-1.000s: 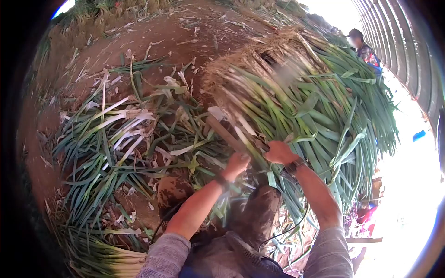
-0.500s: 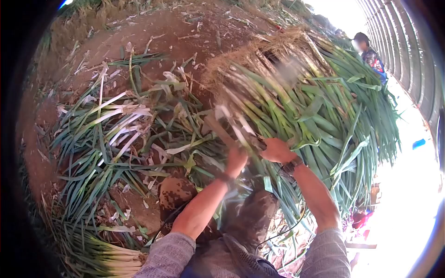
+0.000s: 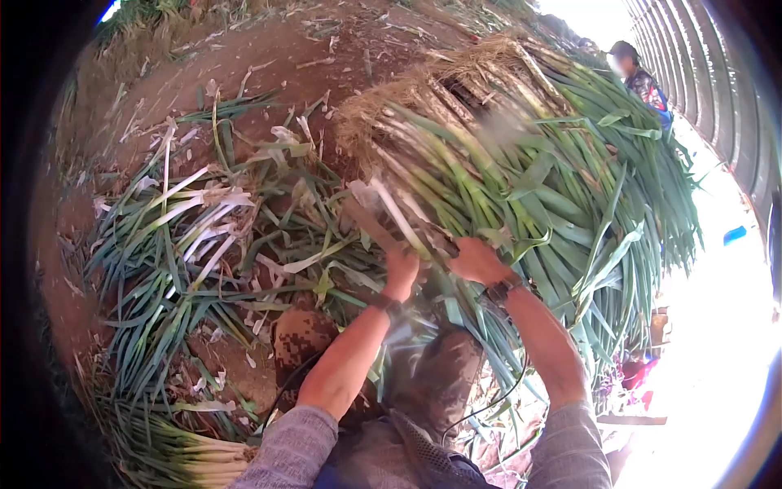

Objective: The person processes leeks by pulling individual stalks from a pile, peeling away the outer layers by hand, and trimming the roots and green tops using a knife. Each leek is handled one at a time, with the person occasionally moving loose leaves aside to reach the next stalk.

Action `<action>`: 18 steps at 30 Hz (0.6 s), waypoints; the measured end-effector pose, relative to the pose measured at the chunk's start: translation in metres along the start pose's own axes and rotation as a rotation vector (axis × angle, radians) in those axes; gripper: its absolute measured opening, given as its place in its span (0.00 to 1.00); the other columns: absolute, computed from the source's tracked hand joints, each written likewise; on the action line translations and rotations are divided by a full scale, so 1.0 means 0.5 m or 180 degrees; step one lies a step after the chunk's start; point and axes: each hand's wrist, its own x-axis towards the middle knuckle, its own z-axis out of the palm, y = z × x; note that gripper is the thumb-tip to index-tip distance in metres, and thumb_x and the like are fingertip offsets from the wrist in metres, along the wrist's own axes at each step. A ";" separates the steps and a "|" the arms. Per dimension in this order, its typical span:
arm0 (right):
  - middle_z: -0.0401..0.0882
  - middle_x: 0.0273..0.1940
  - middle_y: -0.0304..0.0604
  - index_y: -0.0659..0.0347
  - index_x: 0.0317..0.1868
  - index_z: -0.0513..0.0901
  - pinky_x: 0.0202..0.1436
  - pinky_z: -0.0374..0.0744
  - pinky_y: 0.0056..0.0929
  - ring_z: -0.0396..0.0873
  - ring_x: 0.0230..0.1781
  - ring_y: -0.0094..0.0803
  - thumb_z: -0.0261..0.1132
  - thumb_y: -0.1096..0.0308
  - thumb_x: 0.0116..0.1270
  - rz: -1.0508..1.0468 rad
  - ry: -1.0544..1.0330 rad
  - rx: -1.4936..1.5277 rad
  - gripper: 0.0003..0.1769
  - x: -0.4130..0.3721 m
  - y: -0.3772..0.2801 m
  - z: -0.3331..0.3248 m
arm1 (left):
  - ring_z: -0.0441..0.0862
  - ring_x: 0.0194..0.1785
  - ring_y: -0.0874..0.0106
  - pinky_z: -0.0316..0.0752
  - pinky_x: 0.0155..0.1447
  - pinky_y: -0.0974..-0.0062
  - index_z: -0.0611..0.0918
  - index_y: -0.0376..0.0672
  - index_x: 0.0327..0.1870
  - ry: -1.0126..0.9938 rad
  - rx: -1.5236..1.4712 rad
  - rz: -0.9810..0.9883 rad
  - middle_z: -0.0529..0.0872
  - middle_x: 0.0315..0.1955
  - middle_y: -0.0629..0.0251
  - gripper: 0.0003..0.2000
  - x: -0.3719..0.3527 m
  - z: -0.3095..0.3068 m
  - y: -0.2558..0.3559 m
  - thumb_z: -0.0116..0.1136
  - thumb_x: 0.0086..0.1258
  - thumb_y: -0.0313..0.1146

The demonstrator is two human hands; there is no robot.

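Grasping this likely light, bruisable onion (image 3: 397, 213) midstem seems best, though I can't tell what my left grip (image 3: 400, 272) or right grip (image 3: 476, 261) clamps.

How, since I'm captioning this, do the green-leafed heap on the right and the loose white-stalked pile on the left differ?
The right heap is larger; the left pile is smaller.
The right heap is densely layered; the left pile is loosely strewn.
The right heap's stalk bases look brownish; the left pile's look whiter.
Both have long green leaves.
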 end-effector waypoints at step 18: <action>0.84 0.32 0.56 0.68 0.45 0.82 0.44 0.78 0.46 0.82 0.34 0.50 0.68 0.52 0.62 -0.0078 -0.0292 0.0005 0.24 -0.189 0.164 0.001 | 0.75 0.21 0.73 0.68 0.19 0.75 0.80 0.43 0.49 -0.0167 0.0360 -0.0556 0.80 0.27 0.68 0.12 0.020 0.024 -0.086 0.60 0.73 0.39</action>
